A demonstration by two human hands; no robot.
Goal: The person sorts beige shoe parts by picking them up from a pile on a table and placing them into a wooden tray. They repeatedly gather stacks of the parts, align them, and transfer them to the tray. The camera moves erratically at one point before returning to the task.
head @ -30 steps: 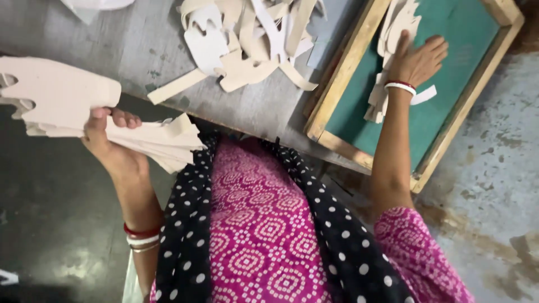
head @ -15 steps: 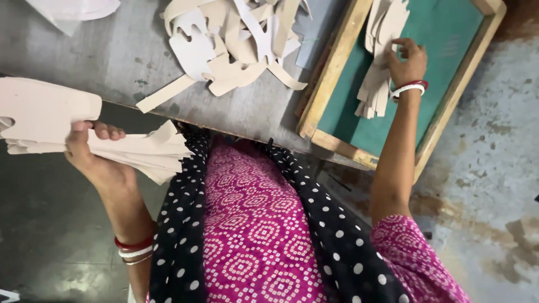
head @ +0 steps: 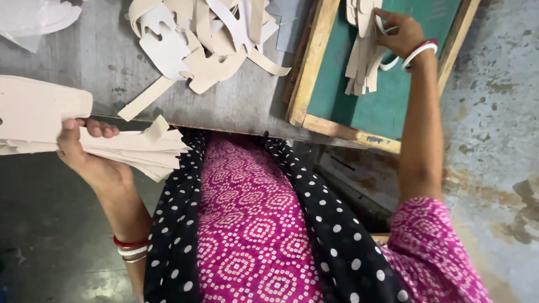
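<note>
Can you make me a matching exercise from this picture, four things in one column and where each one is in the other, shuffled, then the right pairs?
Things:
1. left hand
2. right hand
3. loose cream scraps
4. wooden frame

Places:
A. heaped on the grey table
B. around the green board
C. on the small stack of cutouts on the green board
D. gripping a thick stack of cream cutouts off the table's edge

Pairs: 1-D, 2-C, 3-A, 4-B

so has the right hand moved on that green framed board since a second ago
Yes. The right hand has slid from the middle of the wooden-framed green board toward its far end, gripping the pale cut-out pieces.
</note>
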